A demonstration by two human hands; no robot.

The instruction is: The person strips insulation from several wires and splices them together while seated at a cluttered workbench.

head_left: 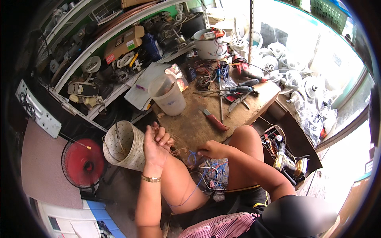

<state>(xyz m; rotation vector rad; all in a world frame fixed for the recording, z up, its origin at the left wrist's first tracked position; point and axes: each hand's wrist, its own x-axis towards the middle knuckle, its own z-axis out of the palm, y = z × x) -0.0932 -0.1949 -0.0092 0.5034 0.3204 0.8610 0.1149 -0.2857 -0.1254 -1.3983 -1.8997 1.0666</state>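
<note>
Left hand (156,146): palm turned up, fingers curled in around thin copper strands (174,151), some ends sticking out toward the right hand; the curl likely gathers them into one bunch.
Right hand (215,150): thumb and forefinger closed narrowly on a blue wire (192,158), held just above the lap; a fingertip pinch seems suited to something so thin.
Lap tangle: mixed wires (215,172), blue, white and reddish, smooth-coated and knotted, lying between the thighs, presumably so both hands reach them easily. What lies beneath is unclear.
Table edge: knife (216,120), red curved handle toward the person, probably for a quick grasp; it rests on the scuffed wooden table (260,104).
Plastic container (171,104): translucent, tall, tapered, standing near the table's left edge.
Speckled bucket (137,152): off-white, dirty, round-mouthed, beside the left wrist; perhaps placed there for dropping things in.
Table far side: screwdrivers (240,89) and a red power tool (243,70), hard plastic and metal, crowded together.
Floor, left: fan (83,163), round, red behind its grille.
</note>
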